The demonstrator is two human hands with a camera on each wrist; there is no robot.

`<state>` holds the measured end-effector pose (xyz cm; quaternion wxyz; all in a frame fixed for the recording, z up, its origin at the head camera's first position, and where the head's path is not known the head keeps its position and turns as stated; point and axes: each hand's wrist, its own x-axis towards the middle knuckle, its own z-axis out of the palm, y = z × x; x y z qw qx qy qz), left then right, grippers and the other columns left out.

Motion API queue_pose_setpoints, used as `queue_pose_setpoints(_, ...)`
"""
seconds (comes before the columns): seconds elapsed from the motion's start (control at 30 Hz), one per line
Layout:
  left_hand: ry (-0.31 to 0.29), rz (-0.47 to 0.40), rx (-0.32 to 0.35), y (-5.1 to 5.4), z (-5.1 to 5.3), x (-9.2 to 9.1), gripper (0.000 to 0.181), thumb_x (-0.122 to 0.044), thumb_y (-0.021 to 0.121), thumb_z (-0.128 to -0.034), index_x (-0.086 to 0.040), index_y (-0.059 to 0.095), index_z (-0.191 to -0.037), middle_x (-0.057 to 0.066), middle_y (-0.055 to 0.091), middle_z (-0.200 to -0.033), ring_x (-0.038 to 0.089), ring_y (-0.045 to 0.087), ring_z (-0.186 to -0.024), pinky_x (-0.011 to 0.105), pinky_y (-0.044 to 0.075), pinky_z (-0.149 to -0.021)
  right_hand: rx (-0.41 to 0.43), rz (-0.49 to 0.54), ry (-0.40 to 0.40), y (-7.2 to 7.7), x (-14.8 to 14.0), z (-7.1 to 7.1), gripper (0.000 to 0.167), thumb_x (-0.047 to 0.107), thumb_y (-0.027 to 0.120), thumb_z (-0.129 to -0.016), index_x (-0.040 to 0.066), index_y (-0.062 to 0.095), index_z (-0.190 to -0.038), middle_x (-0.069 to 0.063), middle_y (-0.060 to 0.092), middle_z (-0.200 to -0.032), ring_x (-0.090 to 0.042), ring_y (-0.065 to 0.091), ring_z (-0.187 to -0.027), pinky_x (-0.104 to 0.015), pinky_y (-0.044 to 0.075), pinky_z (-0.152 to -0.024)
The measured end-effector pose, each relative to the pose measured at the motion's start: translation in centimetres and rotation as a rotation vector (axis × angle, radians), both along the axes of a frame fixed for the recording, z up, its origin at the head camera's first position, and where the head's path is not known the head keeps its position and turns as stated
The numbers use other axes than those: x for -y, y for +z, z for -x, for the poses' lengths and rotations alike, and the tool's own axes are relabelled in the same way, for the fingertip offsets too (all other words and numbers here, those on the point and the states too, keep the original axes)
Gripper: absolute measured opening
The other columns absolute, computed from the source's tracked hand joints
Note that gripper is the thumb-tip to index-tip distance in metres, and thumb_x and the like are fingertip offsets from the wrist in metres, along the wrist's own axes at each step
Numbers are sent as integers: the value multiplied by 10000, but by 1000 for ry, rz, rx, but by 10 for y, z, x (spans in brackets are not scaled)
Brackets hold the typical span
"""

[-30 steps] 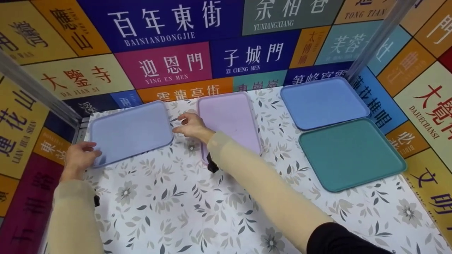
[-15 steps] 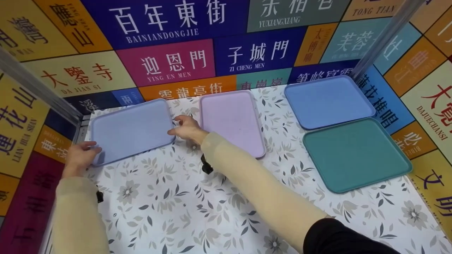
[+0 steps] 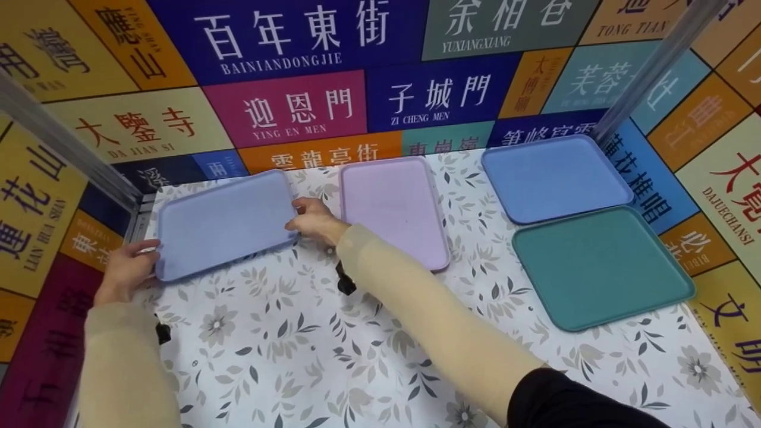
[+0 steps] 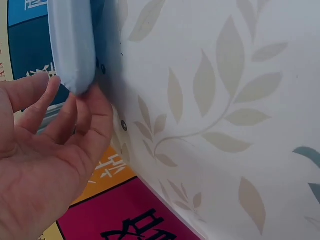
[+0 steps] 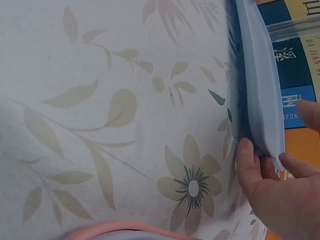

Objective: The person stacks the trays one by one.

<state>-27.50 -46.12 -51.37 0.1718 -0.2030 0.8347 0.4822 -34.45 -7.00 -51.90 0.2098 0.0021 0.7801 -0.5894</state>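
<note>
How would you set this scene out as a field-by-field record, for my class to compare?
Trays: four
Handled: pale blue tray
Left grip: fingers under the tray's left end
Right grip: pinching the tray's right edge
Middle: lilac tray, partly hidden by right sleeve
Right side: blue tray, with green tray nearer the viewer
Surface: white floral-printed tabletop
Backdrop: coloured panels with Chinese characters

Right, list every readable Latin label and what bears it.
"BAINIANDONGJIE": upper navy panel
"YUXIANGXIANG": grey panel
"YING EN MEN": pink panel
"ZI CHENG MEN": lower navy panel
"DA JIAN SI": left cream panel
"LIAN HUA SHAN": left-wall yellow panel
"DAJUECHANSI": right cream panel
"TONG TIAN": tan panel
"YING SHAN": upper-left orange panel
Others: too small, blurred or cut off.
Leftmost tray: none visible.
</note>
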Motion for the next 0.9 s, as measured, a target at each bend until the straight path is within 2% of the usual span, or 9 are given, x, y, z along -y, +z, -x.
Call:
queue_pose_setpoints(0.1,-10,-8,2,-1,-3,1,684,-72,471,-1118,-37,272,-1771,334,301,-1789,200,591,-1267,177,598,-827,-40,-20,-6,-2,-1,0,688,-121,703,-893,17,627,-1563,-235,693,-1462,-207,613,-1182,-269,556,-955)
queue_pose_setpoints(0.17,-18,-11,10,-1,-5,2,715,-29,478,-1096,-60,267,-1778,328,267,-1815,244,570,-1327,171,590,-835,-59,-28,-15,-3,-2,-1,698,-175,648,-862,13,654,-1534,-227,723,-1430,-174,591,-1126,-223,510,-895)
queue_pose_setpoints(0.3,-12,-39,12,0,-7,3,719,-20,485,-1099,-93,275,-1783,309,233,-1835,253,556,-1360,156,590,-835,-65,25,-26,-2,-2,-1,728,-225,605,-842,-21,640,-1540,-214,728,-1479,-195,643,-1242,-193,519,-970)
queue_pose_setpoints(0.37,-8,-70,4,2,-9,5,715,-21,494,-1108,-100,278,-1785,294,239,-1827,181,586,-1273,159,597,-833,-54,66,-32,0,-2,0,748,-235,600,-843,-28,618,-1561,-221,713,-1504,-245,662,-1327,-251,574,-1020)
queue_pose_setpoints(0.43,-3,-124,-14,2,-10,6,718,-16,516,-1110,-106,287,-1785,274,340,-1751,88,616,-1160,175,613,-841,-42,88,-37,1,-4,0,762,-237,603,-850,-13,609,-1578,-225,713,-1494,-296,681,-1342,-346,637,-1000)
queue_pose_setpoints(0.53,5,-249,-27,4,-13,7,727,-13,550,-1114,-145,305,-1785,78,575,-1485,10,663,-1022,220,636,-852,-26,109,-34,3,-10,0,776,-234,602,-862,18,605,-1596,-219,704,-1493,-293,697,-1308,-426,677,-963)
queue_pose_setpoints(0.63,19,-411,-21,9,-16,7,681,-27,584,-1125,-226,385,-1745,-164,678,-1202,16,720,-977,269,656,-857,-27,128,-14,7,-17,1,783,-235,593,-868,21,592,-1607,-224,678,-1518,-245,690,-1239,-441,676,-969)
queue_pose_setpoints(0.77,35,-650,-24,19,-23,8,543,-54,617,-1136,-297,550,-1618,-150,803,-1157,95,769,-1016,348,674,-854,-12,168,12,12,-28,0,779,-243,588,-873,17,590,-1608,-241,618,-1576,-196,659,-1119,-538,641,-1070)
queue_pose_setpoints(0.9,19,-840,-96,23,-29,9,464,6,565,-1142,-269,674,-1499,-47,832,-1223,169,799,-1042,383,682,-853,18,216,29,18,-35,0,760,-235,598,-890,31,603,-1602,-231,571,-1620,-178,648,-1066,-585,598,-1155)
